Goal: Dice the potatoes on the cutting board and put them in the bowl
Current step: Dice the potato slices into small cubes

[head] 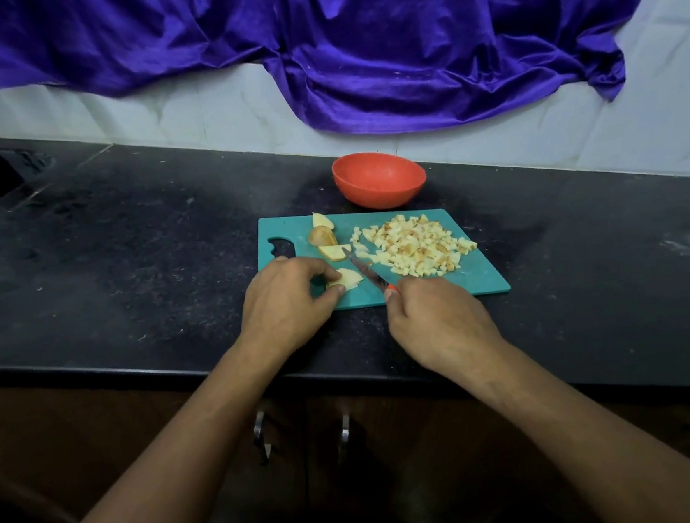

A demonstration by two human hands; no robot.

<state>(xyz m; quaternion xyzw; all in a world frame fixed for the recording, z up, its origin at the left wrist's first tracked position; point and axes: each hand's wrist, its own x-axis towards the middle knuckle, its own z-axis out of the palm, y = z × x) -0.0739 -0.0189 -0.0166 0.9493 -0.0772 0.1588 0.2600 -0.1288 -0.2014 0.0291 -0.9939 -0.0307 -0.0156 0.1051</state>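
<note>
I see the potato piece [347,279] being worked on lying flat on the near left part of the cutting board [482,278]. It is a pale wedge, cut face up. My left grip [287,298] pinches it between thumb and curled fingers. My right grip [436,319] is closed round the red handle of a knife [363,270], whose blade slants away from me, just right of the wedge and close against it.

Three more wedges [323,236], with brown skin showing on one, sit toward the board's far left, beside its handle slot. A loose heap of small dice [416,244], pale with browned bits, covers the right half and nearly reaches the board's right edge.

The teal board sits close to the front edge of the worktop [118,252], slightly skewed. The orange bowl [379,178] stands just behind it, near the back edge, apart from the board. I cannot see into it.

Bare dark worktop runs wide to the left and right of the board. A purple cloth [395,40] hangs down the tiled wall behind the bowl.
</note>
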